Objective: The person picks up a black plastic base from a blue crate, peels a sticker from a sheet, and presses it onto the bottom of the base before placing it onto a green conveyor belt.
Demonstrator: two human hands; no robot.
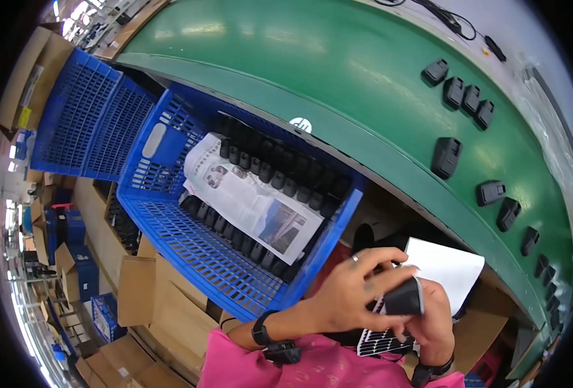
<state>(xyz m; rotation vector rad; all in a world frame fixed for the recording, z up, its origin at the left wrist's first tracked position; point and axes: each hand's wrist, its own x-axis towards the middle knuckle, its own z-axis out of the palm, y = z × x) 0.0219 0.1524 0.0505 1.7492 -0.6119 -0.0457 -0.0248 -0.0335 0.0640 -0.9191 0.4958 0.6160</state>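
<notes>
Clasping a black device point(404, 299) at the lower right of the frame, the left hand point(351, 294) bends its fingers over one side while the right hand point(435, 313) closes around the other, probably to steady it. Just beyond lies a white sheet point(459, 262). Around the centre, a blue basket point(170, 226) holds black units point(254, 165) in tight rows, a newspaper point(234, 187) spread between them, perhaps as padding against scratches. Farther off, toward the upper right, a green table point(286, 32) bears loose black pieces point(447, 158), some bunched, others apart, seemingly left within reach.
</notes>
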